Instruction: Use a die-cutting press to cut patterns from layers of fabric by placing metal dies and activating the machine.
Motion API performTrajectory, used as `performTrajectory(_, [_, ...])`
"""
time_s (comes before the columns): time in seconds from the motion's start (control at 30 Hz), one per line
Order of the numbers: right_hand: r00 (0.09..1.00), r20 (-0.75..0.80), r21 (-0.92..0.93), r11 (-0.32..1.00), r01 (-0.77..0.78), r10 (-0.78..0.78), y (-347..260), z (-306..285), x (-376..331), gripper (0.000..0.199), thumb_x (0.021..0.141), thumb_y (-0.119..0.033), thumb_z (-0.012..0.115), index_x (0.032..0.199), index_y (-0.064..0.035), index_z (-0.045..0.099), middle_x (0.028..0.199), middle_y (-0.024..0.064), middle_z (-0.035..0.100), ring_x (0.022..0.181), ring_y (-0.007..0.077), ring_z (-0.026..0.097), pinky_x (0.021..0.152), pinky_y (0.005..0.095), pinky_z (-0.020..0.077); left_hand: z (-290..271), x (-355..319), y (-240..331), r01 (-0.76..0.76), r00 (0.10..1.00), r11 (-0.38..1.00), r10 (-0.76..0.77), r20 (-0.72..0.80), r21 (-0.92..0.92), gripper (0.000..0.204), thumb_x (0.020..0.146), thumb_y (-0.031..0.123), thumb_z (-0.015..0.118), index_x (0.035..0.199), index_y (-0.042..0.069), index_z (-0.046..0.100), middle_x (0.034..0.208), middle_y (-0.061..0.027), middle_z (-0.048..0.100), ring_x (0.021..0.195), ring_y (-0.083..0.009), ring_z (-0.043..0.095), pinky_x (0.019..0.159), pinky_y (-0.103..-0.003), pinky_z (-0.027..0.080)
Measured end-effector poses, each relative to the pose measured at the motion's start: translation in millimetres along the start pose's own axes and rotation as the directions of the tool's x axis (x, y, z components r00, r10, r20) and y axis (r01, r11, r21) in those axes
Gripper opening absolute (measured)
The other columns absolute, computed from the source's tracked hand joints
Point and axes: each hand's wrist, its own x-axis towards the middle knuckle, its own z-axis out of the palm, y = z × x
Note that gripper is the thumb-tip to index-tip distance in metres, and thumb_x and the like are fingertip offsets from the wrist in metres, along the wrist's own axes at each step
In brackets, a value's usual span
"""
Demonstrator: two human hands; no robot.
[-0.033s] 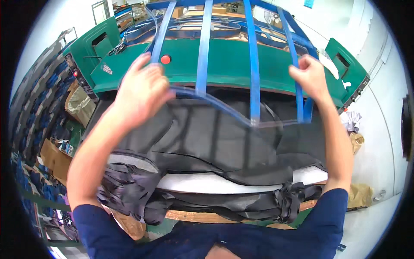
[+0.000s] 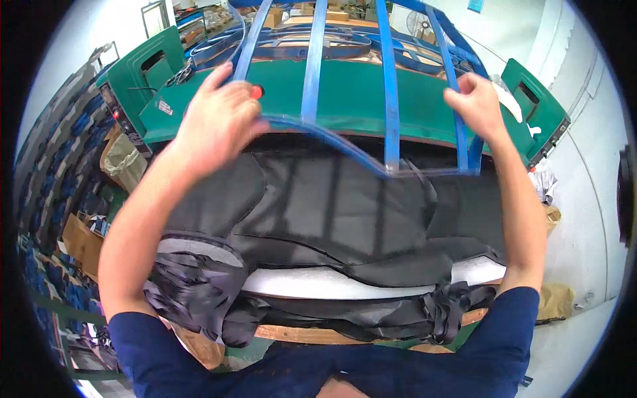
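Note:
A large blue metal cutting die (image 2: pixel 390 99) with several cross bars hangs tilted above the black sheet material (image 2: pixel 312 199). My left hand (image 2: pixel 219 126) is closed round the die's left part, its index finger stretched along the edge. Curled fingers of my right hand (image 2: pixel 479 109) grip the right side bar. The die's curved near edge is off the sheets, and its bars throw shadows on them. Cut curved lines run through the black layer. Below its near edge shows a white pad (image 2: pixel 312 282), with bunched black scraps (image 2: pixel 199 285) at the left front.
Behind the sheets stands a green press (image 2: pixel 352 93) with a red button (image 2: pixel 257 91) and upright green ends. More blue dies (image 2: pixel 312 50) lie beyond it. Stacked dark material (image 2: pixel 60 159) fills the left side. A brown paper bag (image 2: pixel 556 300) stands at the right.
Held in both hands, the die has shifted up in the picture, its near edge farther from me. Both hands keep their grip. The sheets look unmoved.

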Motion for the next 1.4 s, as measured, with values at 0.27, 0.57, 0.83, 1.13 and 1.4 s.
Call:
performTrajectory(0.27, [0.986, 0.168, -0.094, 0.996, -0.010, 0.026, 32, 56, 148, 0.044, 0.070, -0.042, 0.074, 0.082, -0.0004, 0.073, 0.073, 0.0085, 0.070, 0.069, 0.0170, 0.066, 0.068, 0.0330, 0.0530, 50, 74, -134, 0.109, 0.914, 0.983, -0.158, 0.373, 0.147, 0.033, 0.084, 0.041, 0.071, 0.094, 0.009, 0.071, 0.090, -0.0138, 0.070, 0.098, -0.0293, 0.066, 0.117, -0.055, 0.023])
performTrajectory(0.57, [0.957, 0.242, -0.205, 0.973, -0.108, 0.158, -12, 120, 156, 0.036, 0.074, -0.033, 0.073, 0.084, 0.0012, 0.075, 0.076, 0.0110, 0.071, 0.070, 0.0169, 0.064, 0.069, 0.0336, 0.0519, 101, 72, -156, 0.413, 0.797, 0.905, -0.415, 0.439, 0.105, 0.039, 0.089, 0.032, 0.068, 0.111, 0.000, 0.067, 0.104, -0.0227, 0.069, 0.103, -0.0361, 0.065, 0.091, -0.044, 0.049])
performTrajectory(0.83, [0.949, 0.309, -0.172, 0.985, -0.011, 0.065, 97, 99, 232, 0.061, 0.083, -0.057, 0.067, 0.105, 0.0004, 0.070, 0.094, 0.0068, 0.067, 0.083, 0.0154, 0.060, 0.078, 0.0310, 0.0479, 122, 71, -165, 0.521, 0.826, 0.829, -0.429, 0.366, -0.202, 0.039, 0.087, 0.026, 0.069, 0.115, 0.000, 0.065, 0.110, -0.0243, 0.068, 0.104, -0.0359, 0.065, 0.092, -0.043, 0.050])
performTrajectory(1.13, [0.975, 0.088, 0.089, 0.976, 0.198, -0.206, 15, 76, 118, 0.030, 0.093, -0.026, 0.068, 0.105, 0.0013, 0.070, 0.092, 0.0079, 0.071, 0.085, 0.0133, 0.064, 0.081, 0.0285, 0.0495, 59, -111, -73, 0.671, 0.700, 0.737, -0.593, 0.397, -0.082, 0.039, 0.092, 0.022, 0.067, 0.123, -0.001, 0.059, 0.128, -0.0203, 0.060, 0.121, -0.0362, 0.056, 0.104, -0.042, 0.044])
performTrajectory(1.4, [0.965, 0.118, 0.118, 0.968, 0.222, -0.236, -20, 65, 105, 0.034, 0.092, -0.028, 0.067, 0.107, 0.0022, 0.070, 0.091, 0.0104, 0.072, 0.088, 0.0148, 0.066, 0.082, 0.0299, 0.0507, 18, -319, -21, 0.890, 0.300, 0.445, -0.739, 0.603, 0.103, 0.044, 0.088, 0.026, 0.069, 0.123, 0.001, 0.059, 0.126, -0.0201, 0.061, 0.121, -0.0370, 0.055, 0.102, -0.043, 0.045])
